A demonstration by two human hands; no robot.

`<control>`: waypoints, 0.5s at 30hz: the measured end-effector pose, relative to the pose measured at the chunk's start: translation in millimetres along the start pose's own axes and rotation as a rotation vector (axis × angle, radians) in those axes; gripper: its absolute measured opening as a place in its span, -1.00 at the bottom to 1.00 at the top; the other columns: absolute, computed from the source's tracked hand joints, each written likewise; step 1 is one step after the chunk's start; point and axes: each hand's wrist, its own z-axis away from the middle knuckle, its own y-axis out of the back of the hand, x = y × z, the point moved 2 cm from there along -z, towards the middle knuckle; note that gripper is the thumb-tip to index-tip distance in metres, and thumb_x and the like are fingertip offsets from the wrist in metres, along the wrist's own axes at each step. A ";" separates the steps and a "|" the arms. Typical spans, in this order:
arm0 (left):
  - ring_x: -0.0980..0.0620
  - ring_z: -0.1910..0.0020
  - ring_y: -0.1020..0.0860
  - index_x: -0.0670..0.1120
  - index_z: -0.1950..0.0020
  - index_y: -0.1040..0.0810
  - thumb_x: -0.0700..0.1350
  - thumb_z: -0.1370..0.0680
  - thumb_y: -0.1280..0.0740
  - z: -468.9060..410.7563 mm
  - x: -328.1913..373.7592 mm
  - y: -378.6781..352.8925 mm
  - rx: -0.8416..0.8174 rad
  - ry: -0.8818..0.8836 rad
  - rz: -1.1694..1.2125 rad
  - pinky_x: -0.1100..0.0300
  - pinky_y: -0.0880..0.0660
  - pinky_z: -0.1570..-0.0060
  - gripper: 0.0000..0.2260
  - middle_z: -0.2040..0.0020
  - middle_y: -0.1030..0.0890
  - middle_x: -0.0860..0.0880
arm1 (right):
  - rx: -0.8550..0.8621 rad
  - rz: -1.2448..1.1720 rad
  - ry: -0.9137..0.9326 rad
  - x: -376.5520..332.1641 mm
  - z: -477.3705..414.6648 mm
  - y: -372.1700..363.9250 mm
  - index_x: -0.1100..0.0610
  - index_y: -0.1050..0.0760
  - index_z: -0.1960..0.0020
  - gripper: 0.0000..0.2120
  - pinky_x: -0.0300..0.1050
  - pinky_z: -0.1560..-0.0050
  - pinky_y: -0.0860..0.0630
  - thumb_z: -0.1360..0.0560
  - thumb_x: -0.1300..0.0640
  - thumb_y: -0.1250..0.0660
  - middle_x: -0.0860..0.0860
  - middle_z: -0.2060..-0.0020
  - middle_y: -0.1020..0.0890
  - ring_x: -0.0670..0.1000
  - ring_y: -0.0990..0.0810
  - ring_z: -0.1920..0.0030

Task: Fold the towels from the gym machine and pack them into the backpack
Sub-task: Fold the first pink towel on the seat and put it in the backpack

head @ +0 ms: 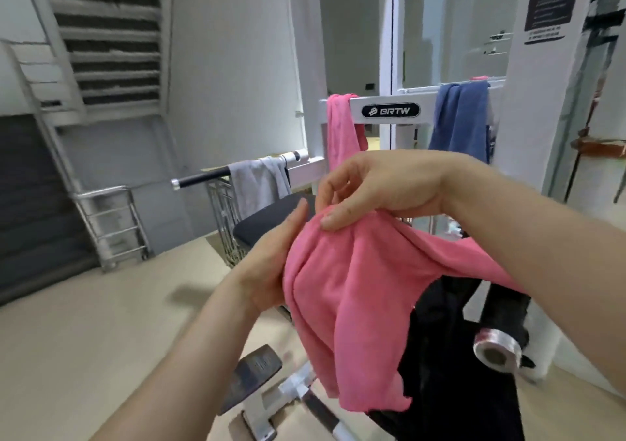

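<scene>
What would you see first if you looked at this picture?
A bright pink towel right in the middle, pinched at its top by the right hand, with the left hand against its side. Behind, a second pink towel and a blue towel hang over the white gym machine's crossbar.

The pink towel (355, 298) covers the palm of the left hand (264, 264) and the top of a black mass (450, 356), perhaps the backpack, cut off by the bottom edge. The right hand (382, 186) hides the lower end of the hanging pink towel (340, 125). The notice (552, 0) is unreadably blurred.
</scene>
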 end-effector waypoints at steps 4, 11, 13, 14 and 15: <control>-0.02 0.31 -0.51 -0.30 0.14 -0.58 -0.09 -0.41 -0.47 47.1 3.1 35.4 0.072 -0.085 -0.149 0.20 -0.48 0.31 -0.74 0.28 -0.56 -0.14 | -0.187 0.005 -0.047 -21.3 -20.4 -31.6 0.19 -0.54 -0.03 -0.80 -0.14 0.11 -0.60 -0.43 0.33 -0.42 0.18 0.09 -0.58 0.04 -0.60 0.16; 0.09 0.40 -0.51 -0.13 0.39 -0.57 -0.28 -0.29 -0.52 125.0 55.7 93.8 0.190 -0.370 -0.470 0.33 -0.43 0.33 -0.85 0.42 -0.56 -0.03 | -0.141 -0.053 0.074 -45.5 -83.6 -97.7 0.08 -0.52 -0.09 -0.85 -0.15 0.17 -0.24 -0.55 0.07 -0.34 0.09 0.08 -0.48 0.04 -0.35 0.06; 0.05 0.38 -0.49 -0.12 0.37 -0.58 -0.26 -0.27 -0.55 141.8 65.9 111.0 0.233 -0.404 -0.500 0.28 -0.42 0.32 -0.84 0.41 -0.55 -0.05 | -0.074 -0.115 0.139 -58.0 -102.0 -116.7 0.13 -0.53 -0.09 -0.84 -0.14 0.16 -0.25 -0.52 0.16 -0.38 0.08 0.20 -0.51 0.02 -0.41 0.13; 0.02 0.34 -0.48 -0.11 0.35 -0.60 -0.25 -0.26 -0.56 150.7 68.7 121.1 0.238 -0.414 -0.511 0.24 -0.42 0.30 -0.85 0.38 -0.54 -0.06 | -0.055 -0.146 0.170 -64.5 -110.8 -125.4 0.17 -0.54 -0.09 -0.80 -0.09 0.11 -0.26 -0.48 0.20 -0.42 0.11 0.23 -0.48 0.05 -0.39 0.15; 0.00 0.30 -0.49 -0.10 0.31 -0.62 -0.24 -0.27 -0.56 159.8 71.1 131.4 0.228 -0.413 -0.524 0.21 -0.43 0.27 -0.85 0.34 -0.55 -0.08 | -0.038 -0.152 0.198 -70.6 -118.3 -133.7 0.22 -0.54 -0.09 -0.76 -0.04 0.09 -0.27 -0.45 0.22 -0.45 0.12 0.26 -0.44 0.09 -0.36 0.18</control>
